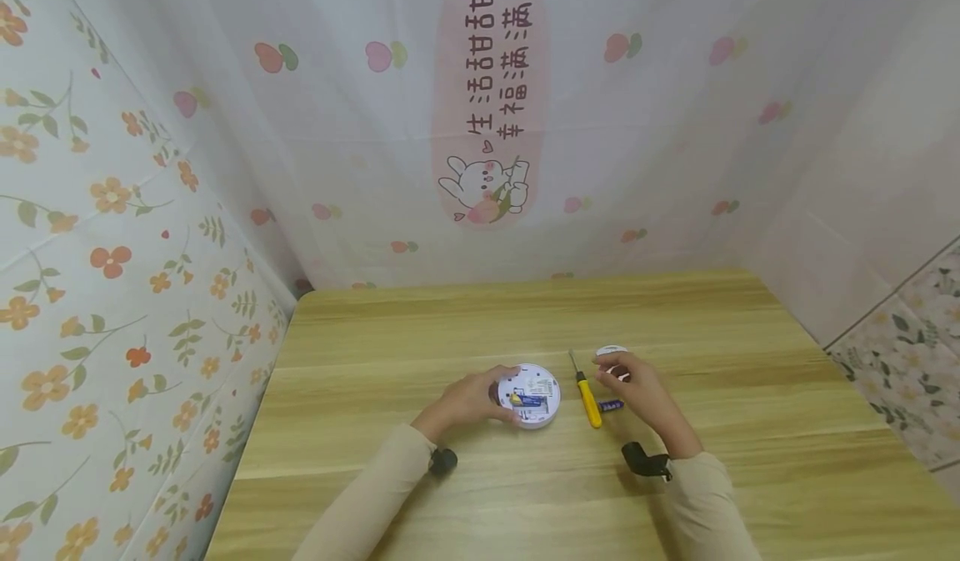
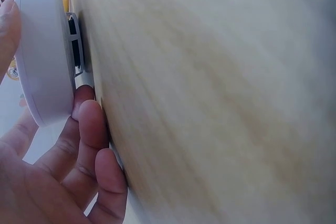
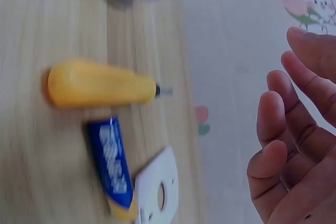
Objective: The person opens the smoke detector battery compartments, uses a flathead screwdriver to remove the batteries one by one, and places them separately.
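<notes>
My left hand (image 1: pixel 471 398) grips the rim of a round white smoke detector (image 1: pixel 552 398), thumb on one side and fingers on the other. The detector's back faces up and a blue-and-yellow battery (image 1: pixel 531 401) lies in it. In the left wrist view, the detector (image 2: pixel 44 51) is tilted on edge, its vented underside close to the table. My right hand (image 1: pixel 639 388) hovers above the table with loosely bent fingers and nothing between them. Below it lie a second blue battery (image 3: pixel 111 156) and a white plate (image 3: pixel 170 174) with a hole, partly hidden in the head view.
Between the hands lies a yellow-handled screwdriver (image 1: pixel 588 398), its tip pointing to the back. The wooden table (image 1: pixel 360 444) ends at a printed curtain (image 1: pixel 337 169) behind, with a floral curtain (image 1: pixel 112 294) on the left.
</notes>
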Tool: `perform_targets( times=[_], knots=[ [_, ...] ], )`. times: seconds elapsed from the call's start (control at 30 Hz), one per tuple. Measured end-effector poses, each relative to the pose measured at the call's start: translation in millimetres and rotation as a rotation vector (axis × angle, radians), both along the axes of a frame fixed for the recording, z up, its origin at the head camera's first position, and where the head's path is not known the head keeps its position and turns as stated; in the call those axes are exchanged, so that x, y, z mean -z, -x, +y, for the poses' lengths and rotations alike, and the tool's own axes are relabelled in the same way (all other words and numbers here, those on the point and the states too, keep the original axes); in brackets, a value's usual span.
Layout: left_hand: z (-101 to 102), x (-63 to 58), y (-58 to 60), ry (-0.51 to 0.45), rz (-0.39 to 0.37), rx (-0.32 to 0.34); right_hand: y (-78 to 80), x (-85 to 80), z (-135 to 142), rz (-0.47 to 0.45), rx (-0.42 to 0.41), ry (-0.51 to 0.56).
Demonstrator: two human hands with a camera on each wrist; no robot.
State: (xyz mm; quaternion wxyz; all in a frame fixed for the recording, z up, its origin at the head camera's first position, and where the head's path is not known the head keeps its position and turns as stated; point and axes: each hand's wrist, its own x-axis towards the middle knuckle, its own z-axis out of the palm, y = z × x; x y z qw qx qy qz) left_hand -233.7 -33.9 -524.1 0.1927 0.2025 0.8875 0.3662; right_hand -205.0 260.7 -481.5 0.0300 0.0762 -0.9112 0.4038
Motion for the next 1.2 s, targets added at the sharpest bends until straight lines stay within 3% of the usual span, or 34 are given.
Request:
perform_targets(
  times=[0.27,0.53,0.93,1.2],
  knots=[
    [1.0,0.5,0.2,0.003,-0.006,-0.004,1.5,-1.5,-24.0,-0.053,-0.065,0.041],
    [1.3,1.5,-0.1,0.007,-0.002,0.008,5.4,-1.2,-52.0,-0.048,-0.132,0.020],
    [-0.8,1.5,1.9,-0.005,0.021,0.030,13.9,4.0,-88.0,-0.043,-0.314,0.010],
    [-1.7,0.7,1.3,-0.006,0.016,0.037,14.4,10.7,-97.3,-0.052,-0.321,-0.070]
  ],
)
